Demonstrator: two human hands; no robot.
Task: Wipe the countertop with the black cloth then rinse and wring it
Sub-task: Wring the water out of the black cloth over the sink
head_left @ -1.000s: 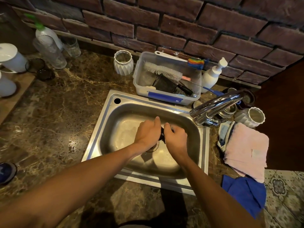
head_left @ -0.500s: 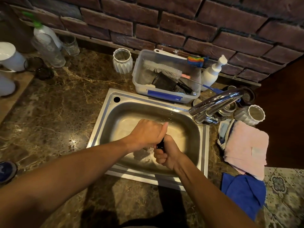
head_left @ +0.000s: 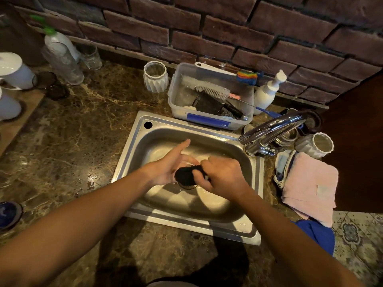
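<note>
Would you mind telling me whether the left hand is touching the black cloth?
Touching. The head view shows the balled black cloth resting against the open left hand's palm, while the right hand grips its other end.

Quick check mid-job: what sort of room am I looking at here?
Most likely a home kitchen: a stainless steel sink set into a brown marble countertop, a chrome tap, and a clear plastic tub of dish brushes against a brick wall.

Pink towel [head_left: 310, 187] right; brush tub [head_left: 209, 119] behind.
</note>
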